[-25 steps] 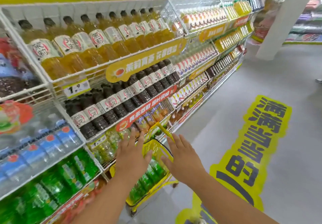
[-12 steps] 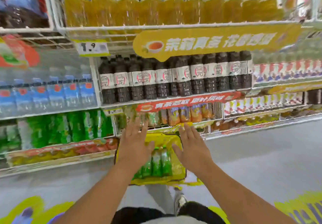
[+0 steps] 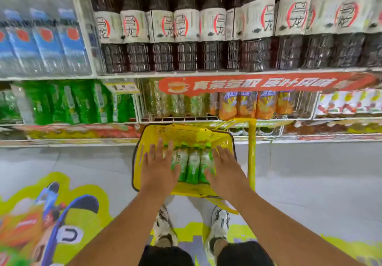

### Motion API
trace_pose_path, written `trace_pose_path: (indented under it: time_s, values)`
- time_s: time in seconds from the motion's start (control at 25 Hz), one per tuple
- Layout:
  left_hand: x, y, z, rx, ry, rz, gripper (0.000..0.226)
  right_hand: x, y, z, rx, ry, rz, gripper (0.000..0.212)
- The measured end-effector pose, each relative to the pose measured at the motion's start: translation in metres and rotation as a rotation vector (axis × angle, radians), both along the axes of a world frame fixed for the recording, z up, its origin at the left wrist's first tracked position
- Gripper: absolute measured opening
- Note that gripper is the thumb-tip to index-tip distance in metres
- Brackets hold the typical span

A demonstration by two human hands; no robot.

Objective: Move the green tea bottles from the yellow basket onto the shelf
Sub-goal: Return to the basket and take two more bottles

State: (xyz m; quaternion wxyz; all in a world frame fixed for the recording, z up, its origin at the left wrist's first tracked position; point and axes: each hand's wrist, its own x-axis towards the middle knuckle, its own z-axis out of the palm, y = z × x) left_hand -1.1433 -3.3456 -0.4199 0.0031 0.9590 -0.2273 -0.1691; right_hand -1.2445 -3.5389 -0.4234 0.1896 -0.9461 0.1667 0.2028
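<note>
Bottles [image 3: 193, 165] lying in basket [image 3: 186, 133] below shelf [image 3: 179, 118]; none seen lifted out. Left hand [image 3: 158, 169], right hand [image 3: 224, 169] flat, fingers straight, over bottles, gripping nothing. Transfer judged not started.

Green tea bottles [image 3: 193, 165] flat in yellow basket [image 3: 187, 134]

Dark bottles [image 3: 186, 38] read "乌龙" on white labels; the red shelf banner [image 3: 266, 82] is blurred.

Grey shop floor [image 3: 310, 172] with bright decals [image 3: 68, 214], white wire racks [image 3: 186, 73] of bottled drinks behind
</note>
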Motion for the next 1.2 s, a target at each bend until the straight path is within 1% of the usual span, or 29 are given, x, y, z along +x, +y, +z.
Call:
trace_pose_path:
  time_s: [0.04, 0.12, 0.16, 0.28, 0.44, 0.52, 0.6, 0.68, 0.76, 0.8, 0.84, 0.92, 1.0, 1.12, 1.2]
  values:
    - [0.003, -0.002, -0.022, 0.017, 0.004, -0.01, 0.076, 0.005, 0.0, -0.024, 0.001, 0.002, -0.004, 0.095]
    - [0.01, -0.005, -0.066, 0.038, 0.028, -0.014, 0.076, 0.014, 0.001, -0.07, 0.006, 0.015, -0.023, 0.081]
    - [0.013, -0.006, -0.088, 0.043, 0.044, -0.009, 0.076, 0.018, 0.001, -0.093, 0.016, 0.022, -0.031, 0.078]
    - [0.018, -0.003, -0.154, 0.082, 0.101, 0.009, 0.08, 0.025, 0.002, -0.159, 0.045, 0.062, -0.068, 0.077]
    - [0.022, -0.004, -0.221, 0.124, 0.165, 0.055, 0.084, 0.029, -0.001, -0.23, 0.069, 0.143, -0.146, 0.078]
    - [0.022, -0.009, -0.248, 0.104, 0.229, 0.112, 0.083, 0.032, -0.004, -0.264, 0.128, 0.163, -0.286, 0.076]
    - [0.021, -0.013, -0.27, 0.035, 0.327, 0.25, 0.085, 0.038, -0.004, -0.288, 0.243, 0.158, -0.483, 0.067]
    - [0.022, -0.02, -0.284, -0.048, 0.414, 0.391, 0.088, 0.046, -0.002, -0.306, 0.387, 0.148, -0.678, 0.056]
    - [0.023, -0.026, -0.293, -0.127, 0.463, 0.49, 0.093, 0.049, -0.001, -0.318, 0.51, 0.164, -0.824, 0.054]
    - [0.025, -0.029, -0.296, -0.153, 0.479, 0.519, 0.095, 0.049, 0.0, -0.323, 0.541, 0.188, -0.865, 0.054]
    - [0.026, -0.03, -0.299, -0.154, 0.495, 0.54, 0.097, 0.049, 0.001, -0.327, 0.559, 0.198, -0.899, 0.053]
    - [0.03, -0.033, -0.306, -0.124, 0.518, 0.564, 0.099, 0.047, 0.003, -0.337, 0.526, 0.195, -0.926, 0.05]
    - [0.037, -0.033, -0.309, -0.114, 0.531, 0.593, 0.093, 0.046, 0.001, -0.34, 0.501, 0.171, -0.934, 0.041]
    - [0.043, -0.028, -0.295, -0.147, 0.566, 0.666, 0.089, 0.042, -0.002, -0.33, 0.527, 0.152, -0.959, 0.03]
    - [0.041, -0.024, -0.274, -0.212, 0.59, 0.692, 0.086, 0.037, -0.002, -0.309, 0.541, 0.117, -1.005, 0.026]
